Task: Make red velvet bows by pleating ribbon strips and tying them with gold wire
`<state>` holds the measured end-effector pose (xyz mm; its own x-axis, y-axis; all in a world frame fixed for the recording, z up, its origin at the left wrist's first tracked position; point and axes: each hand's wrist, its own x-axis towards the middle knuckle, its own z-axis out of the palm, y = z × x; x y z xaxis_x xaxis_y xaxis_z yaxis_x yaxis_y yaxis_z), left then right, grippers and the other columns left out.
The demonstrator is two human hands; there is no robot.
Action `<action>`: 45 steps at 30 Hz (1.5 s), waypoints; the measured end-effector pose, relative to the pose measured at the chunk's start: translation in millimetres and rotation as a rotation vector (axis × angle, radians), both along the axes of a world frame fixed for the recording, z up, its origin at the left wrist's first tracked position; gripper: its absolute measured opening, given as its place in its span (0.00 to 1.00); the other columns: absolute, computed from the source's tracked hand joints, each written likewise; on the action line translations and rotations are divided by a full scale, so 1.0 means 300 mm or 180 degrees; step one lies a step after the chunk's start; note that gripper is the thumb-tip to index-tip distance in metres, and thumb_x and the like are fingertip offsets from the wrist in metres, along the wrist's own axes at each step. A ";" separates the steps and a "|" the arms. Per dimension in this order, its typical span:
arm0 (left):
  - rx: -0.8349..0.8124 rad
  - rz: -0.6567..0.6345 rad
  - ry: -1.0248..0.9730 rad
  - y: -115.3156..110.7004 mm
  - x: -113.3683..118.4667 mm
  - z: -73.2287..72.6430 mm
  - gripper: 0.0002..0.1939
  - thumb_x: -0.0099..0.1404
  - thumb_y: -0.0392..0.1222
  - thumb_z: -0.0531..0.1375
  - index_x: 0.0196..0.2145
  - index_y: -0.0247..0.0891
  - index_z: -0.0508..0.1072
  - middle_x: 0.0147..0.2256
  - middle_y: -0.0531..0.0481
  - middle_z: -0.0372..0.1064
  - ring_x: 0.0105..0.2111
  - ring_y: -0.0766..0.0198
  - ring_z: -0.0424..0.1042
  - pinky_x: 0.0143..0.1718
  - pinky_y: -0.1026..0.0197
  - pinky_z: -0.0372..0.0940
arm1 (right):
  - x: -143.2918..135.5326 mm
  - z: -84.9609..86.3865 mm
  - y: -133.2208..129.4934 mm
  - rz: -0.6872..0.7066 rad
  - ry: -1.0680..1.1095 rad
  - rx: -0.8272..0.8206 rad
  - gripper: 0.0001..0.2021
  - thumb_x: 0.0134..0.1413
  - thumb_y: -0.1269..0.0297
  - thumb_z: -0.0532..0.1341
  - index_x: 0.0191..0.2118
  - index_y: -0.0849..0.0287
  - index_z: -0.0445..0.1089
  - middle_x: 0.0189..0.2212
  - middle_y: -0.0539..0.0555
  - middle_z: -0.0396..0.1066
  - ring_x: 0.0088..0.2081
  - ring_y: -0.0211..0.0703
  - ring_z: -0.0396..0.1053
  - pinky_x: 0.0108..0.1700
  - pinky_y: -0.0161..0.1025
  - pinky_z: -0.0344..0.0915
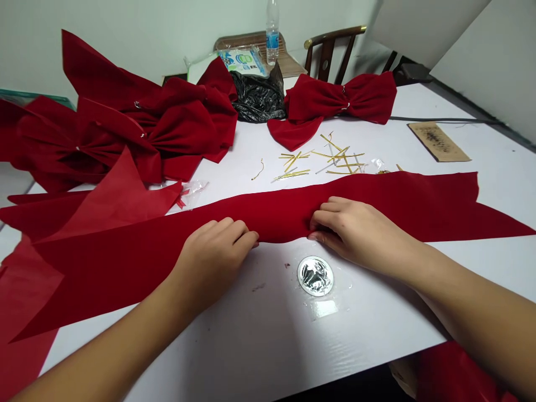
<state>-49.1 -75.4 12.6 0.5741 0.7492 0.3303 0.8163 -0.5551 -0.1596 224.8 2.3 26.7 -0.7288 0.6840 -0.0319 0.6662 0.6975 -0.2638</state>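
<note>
Grips pinched, the left hand [220, 254] and right hand [349, 229] hold the near edge of a red cloth strip [280, 215] lying across the worktop [247, 340]; matched, even tension should keep its middle smooth. A red bow [372, 99] lies far right.

The left forearm [134, 335] extends obliquely inward from the lower left; the left hand [215, 254] is palm down, knuckles raised, its fingers [238, 228] curled under and its thumb directed rightward. The right forearm [469, 307] enters from the lower right; the right hand [352, 229] faces the left, fingers bent and thumb positioned beneath them; both forearms are bare.
</note>
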 end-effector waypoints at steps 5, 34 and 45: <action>-0.0013 0.0015 -0.0040 0.000 -0.008 0.003 0.11 0.73 0.31 0.56 0.40 0.35 0.79 0.31 0.49 0.74 0.29 0.60 0.68 0.29 0.57 0.57 | 0.006 -0.009 0.005 0.0025 0.0001 0.0010 0.07 0.66 0.63 0.62 0.37 0.60 0.73 0.35 0.54 0.73 0.39 0.44 0.67 0.35 0.39 0.57; -0.1083 0.0216 -0.1033 0.018 -0.001 0.009 0.09 0.73 0.37 0.55 0.35 0.36 0.74 0.42 0.47 0.76 0.42 0.59 0.73 0.42 0.55 0.69 | 0.008 -0.011 0.011 0.0065 0.0560 -0.0193 0.07 0.61 0.71 0.64 0.30 0.62 0.71 0.39 0.56 0.75 0.40 0.42 0.71 0.41 0.40 0.68; -0.1262 0.0561 -0.1355 0.016 0.005 0.021 0.08 0.67 0.38 0.60 0.29 0.39 0.74 0.35 0.52 0.79 0.35 0.62 0.75 0.35 0.60 0.68 | 0.006 -0.014 0.012 0.0056 0.0844 -0.0313 0.12 0.58 0.72 0.65 0.24 0.62 0.68 0.33 0.54 0.77 0.36 0.39 0.72 0.38 0.37 0.66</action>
